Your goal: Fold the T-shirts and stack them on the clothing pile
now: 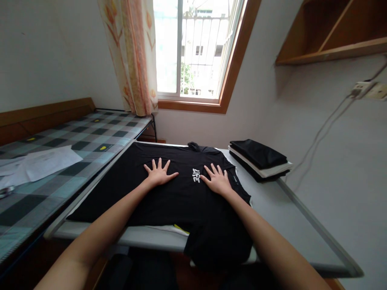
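- A pale-walled room; a light grey table (281, 225) fills the near middle.
- A black short-sleeved T-shirt (175, 201) lies spread on the table, its hem to the left and collar to the right; the near sleeve hangs past the near edge.
- Under the shirt's near side, a white edge with a yellow strip (181, 229) peeks out.
- White characters (196, 175) printed on the shirt stand sideways, resembling "3317"; the exact reading is uncertain. A small label (236, 181) inside the collar is too tiny to read.
- The left hand (157, 174) lies palm down on the shirt left of the print, fingers spread, grasping nothing.
- The right hand (218, 181) is likewise flat and splayed, between the print and the collar, thumb beside the characters; the shirt is beneath both hands.
- Right of the collar, a stack of folded black and white cloth (260, 159) sits on the table, clear of the hands.
- To the left, a checked mattress (121, 129) bears loose papers (45, 163), their print illegible.
- Far off, a tulip-patterned curtain (136, 52) hangs beside a wood-framed window (169, 48).
- On the right wall are a wooden shelf (329, 52) and a socket (359, 88) with a cord.
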A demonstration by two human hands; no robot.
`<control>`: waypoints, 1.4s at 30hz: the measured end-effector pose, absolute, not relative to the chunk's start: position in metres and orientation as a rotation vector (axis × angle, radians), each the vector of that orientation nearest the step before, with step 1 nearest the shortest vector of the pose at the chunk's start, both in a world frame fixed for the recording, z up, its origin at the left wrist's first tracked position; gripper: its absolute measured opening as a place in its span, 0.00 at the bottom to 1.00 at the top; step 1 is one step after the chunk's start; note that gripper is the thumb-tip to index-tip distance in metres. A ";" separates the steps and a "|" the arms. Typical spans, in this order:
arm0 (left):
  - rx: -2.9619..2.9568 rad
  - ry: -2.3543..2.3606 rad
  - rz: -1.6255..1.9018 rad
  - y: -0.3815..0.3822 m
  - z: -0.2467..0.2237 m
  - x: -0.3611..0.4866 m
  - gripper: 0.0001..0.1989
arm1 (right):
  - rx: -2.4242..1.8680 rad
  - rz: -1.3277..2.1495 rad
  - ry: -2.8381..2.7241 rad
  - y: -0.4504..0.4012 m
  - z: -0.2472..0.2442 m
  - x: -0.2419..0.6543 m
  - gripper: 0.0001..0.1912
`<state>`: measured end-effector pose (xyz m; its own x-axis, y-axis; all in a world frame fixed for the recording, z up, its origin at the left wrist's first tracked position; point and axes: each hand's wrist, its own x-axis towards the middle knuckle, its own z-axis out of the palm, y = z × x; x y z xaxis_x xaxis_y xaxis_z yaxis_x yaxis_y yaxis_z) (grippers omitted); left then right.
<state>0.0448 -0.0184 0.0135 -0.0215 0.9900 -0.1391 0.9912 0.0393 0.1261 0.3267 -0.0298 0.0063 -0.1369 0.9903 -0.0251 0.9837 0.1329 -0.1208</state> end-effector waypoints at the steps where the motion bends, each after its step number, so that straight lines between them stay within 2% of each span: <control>1: 2.057 2.123 -0.006 -0.015 0.013 0.045 0.51 | -2.025 0.164 -2.315 -0.026 0.006 0.327 0.40; 12: 2.141 2.126 0.058 0.040 0.007 0.048 0.46 | -2.041 0.155 -2.294 0.025 0.004 0.331 0.40; 21: 2.124 2.183 0.116 0.072 0.007 0.056 0.44 | -1.971 0.142 -2.285 0.068 0.005 0.338 0.35; 33: 2.130 2.171 0.201 0.074 0.006 0.054 0.37 | -1.953 -0.154 -2.064 0.048 0.005 0.334 0.25; 37: 2.133 2.165 0.205 0.074 0.006 0.054 0.37 | -2.032 -0.081 -2.147 0.033 0.006 0.334 0.29; 42: 2.143 2.147 0.167 0.077 0.003 0.053 0.38 | -2.158 0.195 -2.274 0.007 0.008 0.337 0.39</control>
